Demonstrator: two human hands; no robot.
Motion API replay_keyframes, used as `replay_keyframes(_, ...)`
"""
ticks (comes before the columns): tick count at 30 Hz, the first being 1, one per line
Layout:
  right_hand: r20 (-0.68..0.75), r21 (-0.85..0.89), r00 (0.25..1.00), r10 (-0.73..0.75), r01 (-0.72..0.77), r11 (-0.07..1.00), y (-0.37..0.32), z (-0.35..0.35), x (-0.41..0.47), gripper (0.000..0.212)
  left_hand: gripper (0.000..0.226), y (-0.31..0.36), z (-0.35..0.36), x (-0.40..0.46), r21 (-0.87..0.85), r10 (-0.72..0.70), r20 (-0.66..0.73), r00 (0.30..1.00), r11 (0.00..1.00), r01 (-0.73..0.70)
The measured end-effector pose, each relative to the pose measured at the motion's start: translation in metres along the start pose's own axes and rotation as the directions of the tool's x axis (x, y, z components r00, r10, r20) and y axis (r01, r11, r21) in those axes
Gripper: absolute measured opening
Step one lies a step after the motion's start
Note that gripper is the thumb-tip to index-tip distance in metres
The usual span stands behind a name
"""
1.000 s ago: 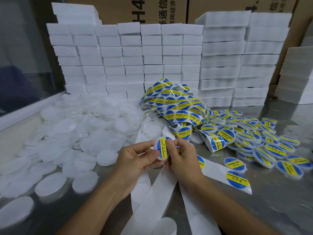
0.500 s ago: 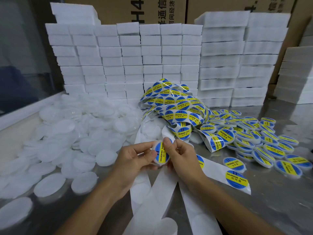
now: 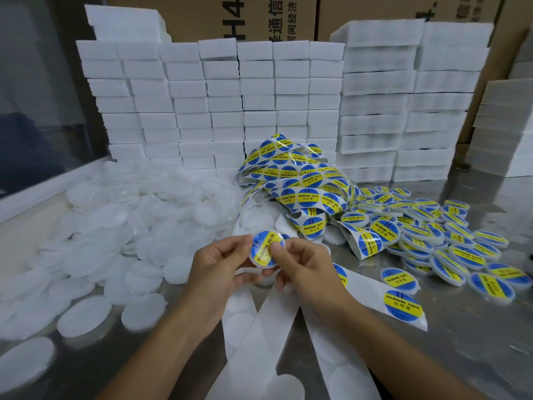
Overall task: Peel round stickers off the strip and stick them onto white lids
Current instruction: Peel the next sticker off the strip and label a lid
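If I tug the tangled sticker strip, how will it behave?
The sticker strip is probably floppy and light: it lies in loose curled loops. Likely to drag rather than lift cleanly, since its tail runs under the right hand.

Dim, cool light; wide-angle bowing at edges; left lids (image 3: 86,226) perhaps motion-blurred.

Head-worn wide view, forward and down, close over the steel table (image 3: 461,356).
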State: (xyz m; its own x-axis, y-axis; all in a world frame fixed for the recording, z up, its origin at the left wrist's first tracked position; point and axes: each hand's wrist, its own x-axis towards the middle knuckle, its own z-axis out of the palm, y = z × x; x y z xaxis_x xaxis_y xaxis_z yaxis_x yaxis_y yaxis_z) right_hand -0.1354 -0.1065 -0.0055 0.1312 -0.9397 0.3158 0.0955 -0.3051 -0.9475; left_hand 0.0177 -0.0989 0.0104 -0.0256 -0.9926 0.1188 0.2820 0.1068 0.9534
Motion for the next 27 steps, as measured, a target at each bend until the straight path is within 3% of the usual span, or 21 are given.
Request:
replay_keyframes(3, -0.054, 0.025, 0.999, -0.002, 0.003, 1.000, -0.004, -0.001, 0.001, 0.032, 0.037, -0.001, 0.001, 0.000, 0.061, 0.016, -0.043, 0.999, 0.998, -0.013)
replay_keyframes(5, -0.089, 0.034, 0.996, 0.008, -0.005, 0.999, -0.005, -0.004, 0.003, 0.031, 0.046, -0.004, 0.001, 0.001, 0.207, 0.057, -0.062, 0.996, 0.977, -0.043)
replay_keyframes(8, -0.133, 0.109, 0.990, 0.045, -0.031, 0.994, -0.005, -0.008, 0.005, 0.020, 0.045, -0.012, 0.001, 0.000, 0.505, 0.146, 0.031, 0.989, 0.852, -0.141)
replay_keyframes(11, -0.155, 0.147, 0.985, 0.074, -0.051, 0.988, -0.006, -0.009, 0.006, 0.012, 0.047, -0.022, 0.001, -0.002, 0.674, 0.184, 0.144, 0.972, 0.701, -0.233)
replay_keyframes(17, -0.157, 0.094, 0.984, 0.079, -0.065, 0.993, -0.006, -0.012, 0.007, 0.027, 0.037, -0.028, -0.001, -0.005, 0.788, 0.151, 0.229, 0.962, 0.552, -0.274)
replay_keyframes(20, -0.183, 0.112, 0.982, 0.052, -0.032, 0.993, -0.010, -0.018, 0.011, 0.012, 0.027, -0.029, -0.002, -0.004, 0.790, 0.153, 0.264, 0.952, 0.532, -0.305)
replay_keyframes(22, -0.290, 0.080, 0.957, 0.004, 0.021, 0.997, -0.013, -0.030, 0.015, 0.012, 0.023, -0.031, -0.002, -0.005, 0.793, 0.144, 0.289, 0.947, 0.517, -0.321)
replay_keyframes(25, -0.504, -0.071, 0.859, -0.087, 0.059, 0.996, -0.017, -0.058, 0.022, 0.013, 0.011, -0.033, 0.001, -0.005, 0.784, 0.153, 0.284, 0.947, 0.531, -0.321)
replay_keyframes(27, -0.597, -0.079, 0.797, -0.094, 0.059, 0.995, -0.017, -0.078, 0.025, 0.011, 0.029, -0.034, 0.002, -0.006, 0.768, 0.192, 0.275, 0.942, 0.546, -0.336)
